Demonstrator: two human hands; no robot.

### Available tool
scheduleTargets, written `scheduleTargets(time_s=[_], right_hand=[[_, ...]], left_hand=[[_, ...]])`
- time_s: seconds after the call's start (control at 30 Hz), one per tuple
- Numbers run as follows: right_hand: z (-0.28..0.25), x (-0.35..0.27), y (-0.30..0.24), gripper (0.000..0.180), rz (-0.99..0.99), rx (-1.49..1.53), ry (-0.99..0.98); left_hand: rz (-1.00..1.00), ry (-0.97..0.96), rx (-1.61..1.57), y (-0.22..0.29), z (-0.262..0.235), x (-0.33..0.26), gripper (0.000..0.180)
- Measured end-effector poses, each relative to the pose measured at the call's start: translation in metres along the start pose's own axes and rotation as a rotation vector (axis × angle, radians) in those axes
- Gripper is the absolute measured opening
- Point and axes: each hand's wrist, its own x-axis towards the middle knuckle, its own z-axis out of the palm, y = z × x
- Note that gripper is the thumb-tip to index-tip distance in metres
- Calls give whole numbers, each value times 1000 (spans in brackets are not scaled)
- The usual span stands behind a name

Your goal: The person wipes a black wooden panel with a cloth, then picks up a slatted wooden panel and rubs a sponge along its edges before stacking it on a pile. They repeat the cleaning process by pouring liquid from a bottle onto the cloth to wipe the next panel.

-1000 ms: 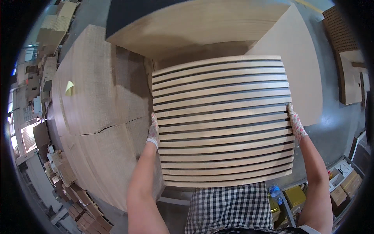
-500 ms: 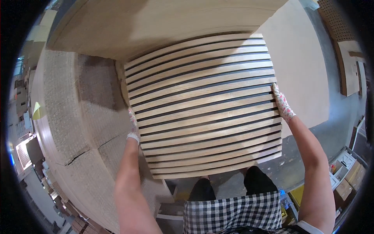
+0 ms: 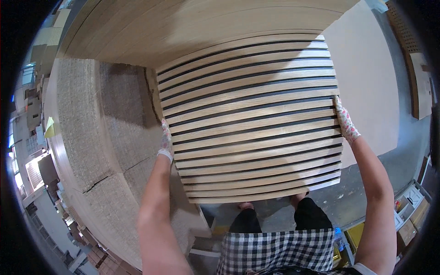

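Between the gloved left hand [image 3: 166, 140] and right hand [image 3: 345, 121], both gripping its side edges: slatted wooden panel [image 3: 251, 119].

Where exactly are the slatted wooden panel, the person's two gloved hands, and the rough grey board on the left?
slatted wooden panel [image 3: 252, 123], head view, on a middle slat.
left hand [image 3: 166, 141], head view, on the glove's back.
right hand [image 3: 345, 122], head view, on the glove's back.
rough grey board [image 3: 87, 133], head view, on its bare top face.
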Motion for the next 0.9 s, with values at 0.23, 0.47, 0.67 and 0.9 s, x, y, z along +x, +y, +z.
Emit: scheduleTargets(time_s=[0.23,0.47,0.67,0.9], right_hand=[[-4,1,5,79,46,58,-3],[-22,18,17,78,-128,-127,-35],[0,7,-1,84,-185,-114,-41],[-37,22,18,78,-353,-321,154]], left_hand=[[-194,-144,-409,96,-23,-14,48],[146,165,227,75,3,-30,33],[-51,34,21,-5,-23,-18,51],[-9,-40,26,-13,41,5,54]])
